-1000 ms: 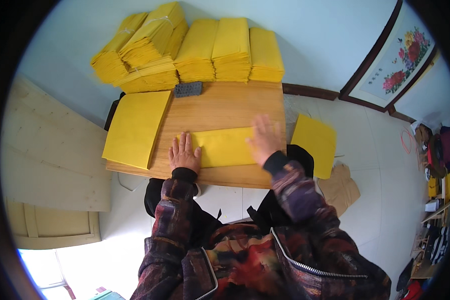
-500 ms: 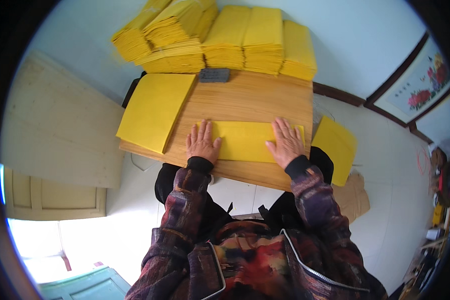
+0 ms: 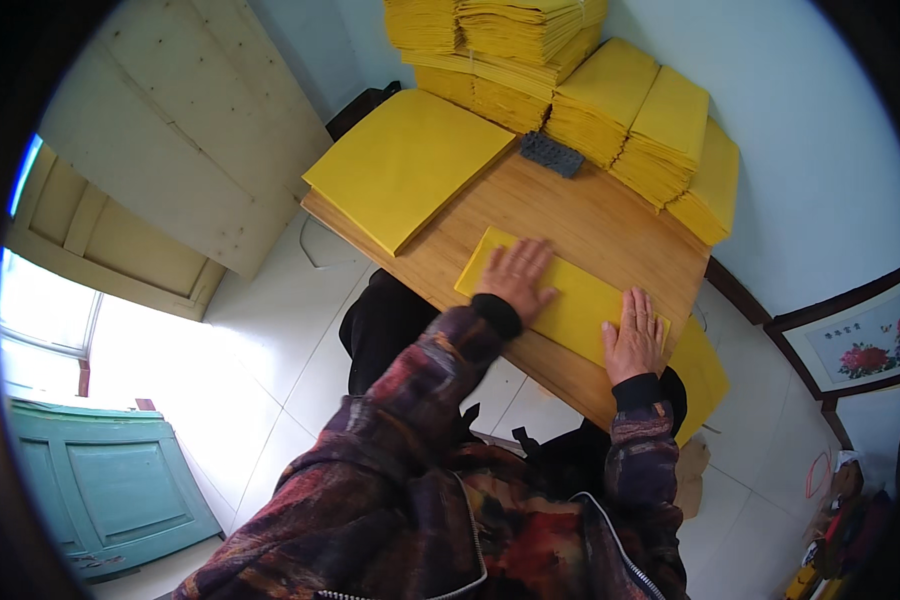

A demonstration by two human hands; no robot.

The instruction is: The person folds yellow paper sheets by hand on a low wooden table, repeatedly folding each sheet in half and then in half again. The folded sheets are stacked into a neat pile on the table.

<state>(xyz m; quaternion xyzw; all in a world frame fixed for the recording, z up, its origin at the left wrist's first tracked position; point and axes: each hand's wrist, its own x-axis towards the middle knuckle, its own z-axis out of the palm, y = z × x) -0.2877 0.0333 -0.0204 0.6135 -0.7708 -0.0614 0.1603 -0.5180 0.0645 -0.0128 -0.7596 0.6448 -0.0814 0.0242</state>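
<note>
A folded yellow sheet (image 3: 582,302), paper by its look, lies as a long strip along the near edge of the wooden table. My left hand (image 3: 517,277) rests flat on it near its left end, fingers outstretched and slightly blurred. At the right end my right hand (image 3: 634,335) presses flat too, fingers extended and close together. Left of the strip is a pile of flat, unfolded yellow sheets (image 3: 410,165). A dark grey block (image 3: 551,155) sits farther back on the table.
Bundles of folded yellow sheets (image 3: 610,95) line the table's (image 3: 610,220) far edge against the wall. More yellow sheet (image 3: 703,375) shows beyond the table's right side. A large pale board (image 3: 185,110) leans at the left; a framed flower picture (image 3: 855,340) stands at the right.
My view has turned, so the table appears rotated clockwise. My left hand has slid along the strip, off its earlier spot toward the middle; the right stays at its end.
</note>
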